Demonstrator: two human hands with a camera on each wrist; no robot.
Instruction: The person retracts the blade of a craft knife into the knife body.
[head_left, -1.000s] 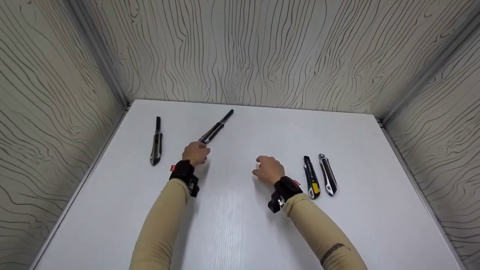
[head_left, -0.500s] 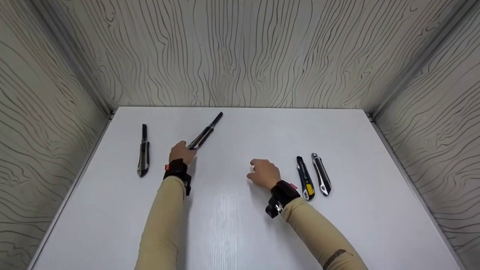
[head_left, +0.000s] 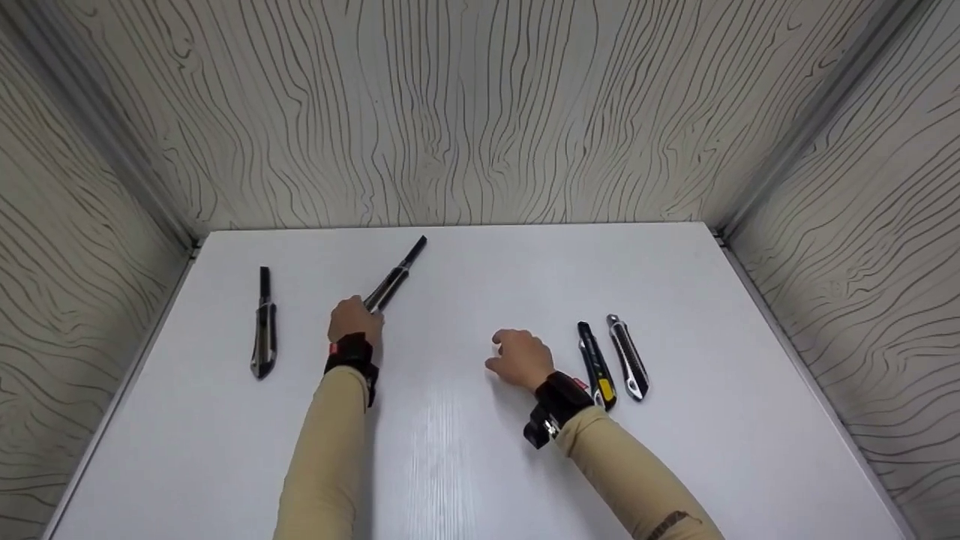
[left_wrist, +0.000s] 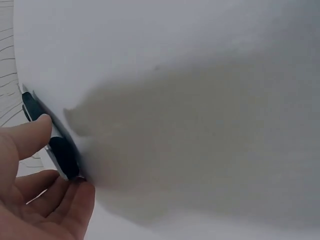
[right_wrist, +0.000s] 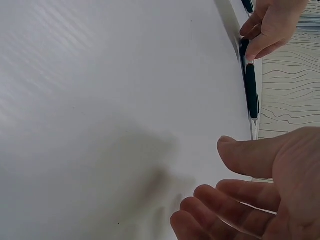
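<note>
The left hand [head_left: 356, 321] pinches the utility knife [head_left: 388, 288] near its handle's end, toward the back left of the white table [head_left: 480, 281], and good handling probably means guiding it from there, clear of the dark blade [head_left: 415, 250], while the right hand [head_left: 523, 358] hangs empty, loosely bent.

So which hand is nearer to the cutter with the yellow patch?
Right. The right hand is close by, to the left of the yellow-patched cutter; the left hand is farther left, holding another cutter.
</note>
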